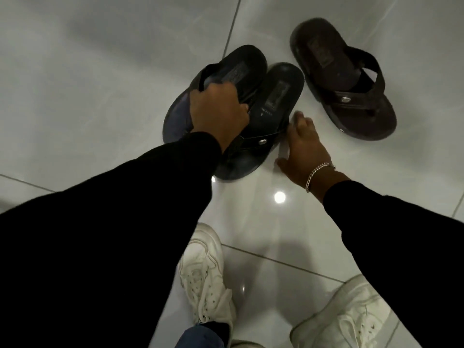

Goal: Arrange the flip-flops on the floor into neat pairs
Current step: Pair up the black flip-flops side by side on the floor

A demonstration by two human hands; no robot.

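Note:
Two black flip-flops lie side by side on the pale tiled floor. My left hand [218, 112] grips the straps of the left black flip-flop [233, 66], which leans partly over its neighbour. The right black flip-flop [278, 94] lies flat, and the fingertips of my right hand [302, 149] touch its right edge near the strap, fingers spread. A dark brown flip-flop [336, 71] lies apart to the right, angled, toe end nearest me.
My two white sneakers [203, 270] [351, 320] stand on the glossy tile floor [100, 71] at the bottom of the view. Black sleeves cover both forearms. A silver bracelet [316, 172] sits on my right wrist.

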